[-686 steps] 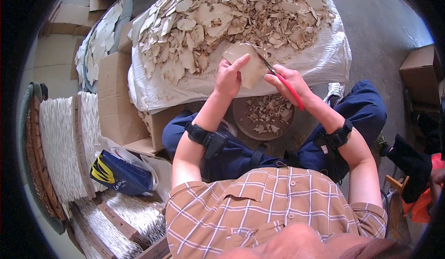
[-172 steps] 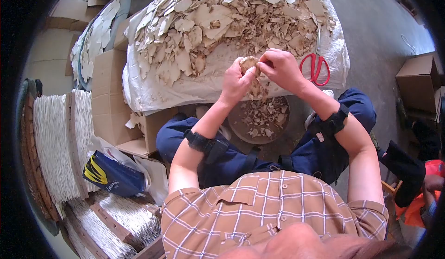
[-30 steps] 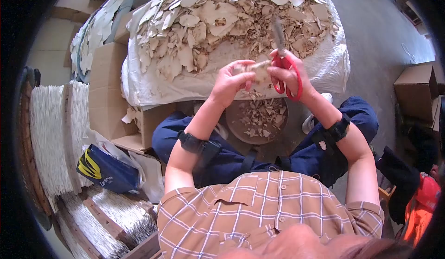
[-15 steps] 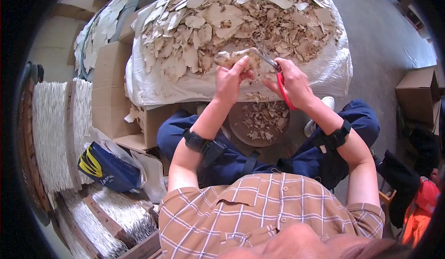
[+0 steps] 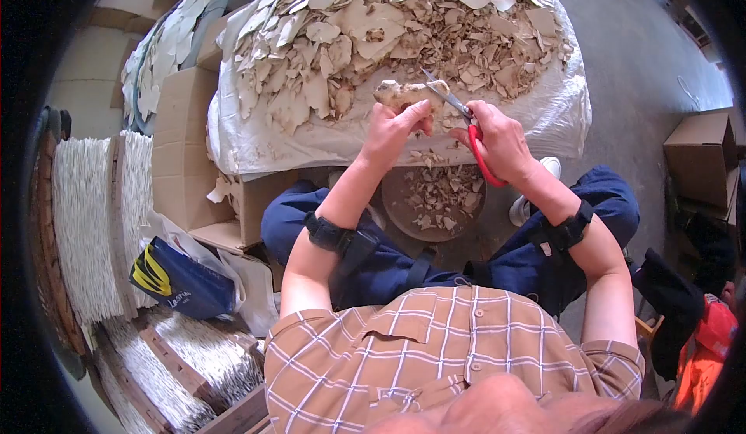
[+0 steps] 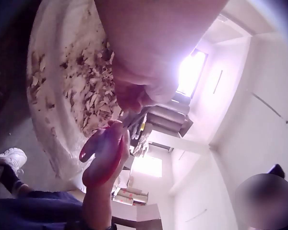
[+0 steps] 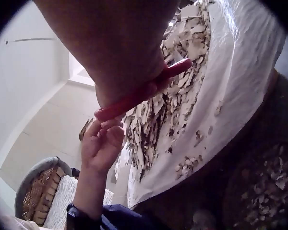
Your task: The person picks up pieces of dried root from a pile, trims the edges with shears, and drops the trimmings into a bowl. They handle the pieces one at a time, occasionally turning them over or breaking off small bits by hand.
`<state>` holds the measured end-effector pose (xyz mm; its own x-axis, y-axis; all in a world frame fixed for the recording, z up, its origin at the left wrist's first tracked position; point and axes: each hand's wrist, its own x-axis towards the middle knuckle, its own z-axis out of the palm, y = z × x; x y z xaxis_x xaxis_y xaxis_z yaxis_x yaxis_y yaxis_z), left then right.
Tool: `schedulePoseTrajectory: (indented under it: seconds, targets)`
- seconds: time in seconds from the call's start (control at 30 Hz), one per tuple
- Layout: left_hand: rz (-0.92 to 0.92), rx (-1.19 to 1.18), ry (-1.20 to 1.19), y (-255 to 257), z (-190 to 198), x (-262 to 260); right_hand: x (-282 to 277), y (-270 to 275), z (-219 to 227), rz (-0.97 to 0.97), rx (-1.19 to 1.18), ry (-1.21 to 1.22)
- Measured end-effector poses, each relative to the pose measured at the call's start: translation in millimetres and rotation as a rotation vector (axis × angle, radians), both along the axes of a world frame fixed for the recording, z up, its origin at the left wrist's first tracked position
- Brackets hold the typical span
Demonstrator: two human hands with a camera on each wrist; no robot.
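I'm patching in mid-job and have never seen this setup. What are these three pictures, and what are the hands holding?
There is no machine: a person works with bare hands. The wide picture comes from a camera on the head, looking down; the other two come from cameras strapped to each wrist. The left hand holds a pale flat piece. The right hand grips red-handled scissors, blades at that piece. Ahead lies a white sheet heaped with similar pale pieces. A round tray of scraps sits below the hands.
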<state>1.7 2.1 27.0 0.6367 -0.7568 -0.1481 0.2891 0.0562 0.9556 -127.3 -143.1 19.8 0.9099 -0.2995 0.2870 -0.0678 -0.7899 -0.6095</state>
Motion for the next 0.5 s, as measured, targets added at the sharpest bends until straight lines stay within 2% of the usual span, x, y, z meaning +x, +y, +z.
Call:
schedulePoseTrajectory:
  seconds: [0.1,0.17,0.3,0.37,0.5]
  targets:
    - [-0.059,0.036,-0.022,1.2,0.0,3.6,1.0,-2.8,-4.2,-0.001,0.039,0.113]
    - [0.013,-0.001,0.05,0.9,-3.7,5.2,1.1,-2.2,-6.6,0.002,0.034,0.111]
    - [0.035,-0.043,0.08,0.4,2.5,4.3,1.3,-3.5,3.9,0.006,0.05,0.075]
    - [0.13,-0.01,0.081,2.0,1.3,7.2,0.2,-5.5,4.8,0.015,0.001,0.041]
    - [0.135,0.021,0.063,5.8,1.4,12.2,-4.6,-10.3,11.5,0.08,-0.064,0.057]
